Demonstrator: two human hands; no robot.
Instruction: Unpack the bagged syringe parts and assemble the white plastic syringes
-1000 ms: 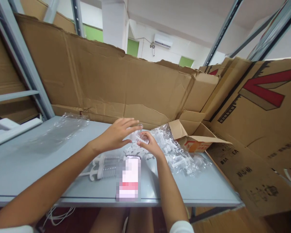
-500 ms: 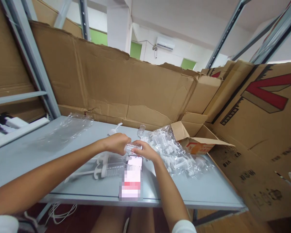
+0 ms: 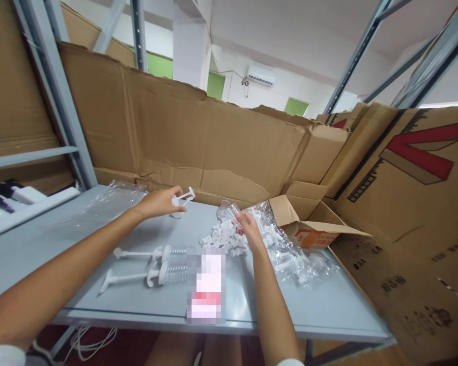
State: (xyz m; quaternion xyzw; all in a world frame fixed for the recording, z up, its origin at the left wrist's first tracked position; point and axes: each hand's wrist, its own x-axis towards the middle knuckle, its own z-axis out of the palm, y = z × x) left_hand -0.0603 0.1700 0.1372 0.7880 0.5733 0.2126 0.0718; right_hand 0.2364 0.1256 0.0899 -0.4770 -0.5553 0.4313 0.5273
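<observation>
White plunger [image 3: 185,196]: gripped in left hand, raised above table, flanged end pointing right and away from person.
Left hand [image 3: 161,201]: fingers closed around plunger, far left of right hand; small white piece [image 3: 176,215] just below it.
Clear ribbed barrel [image 3: 233,214]: gripped in right hand, tilted, above edge of parts pile; well apart from plunger.
Right hand [image 3: 250,230]: thumb and fingers closed on barrel, near plastic bag.
White parts pile [image 3: 222,237]: loose small pieces on table, between phone and right hand.
Clear cup [image 3: 223,207]: behind pile, just beside held barrel.
Finished-looking sets: 2, lying side by side on table, left of phone; upper set [image 3: 152,253], lower set [image 3: 148,276], white plungers sticking out leftward, barrels at right.
Phone [image 3: 209,284]: near front edge, screen pixelated.
Plastic bag [image 3: 292,254]: clear, more white and clear parts inside, right of right hand.
Cardboard box [image 3: 315,231]: flaps open, behind bag.
Grey table [image 3: 137,315]: carries all above; flat clear sheet [image 3: 110,203] at back left.
</observation>
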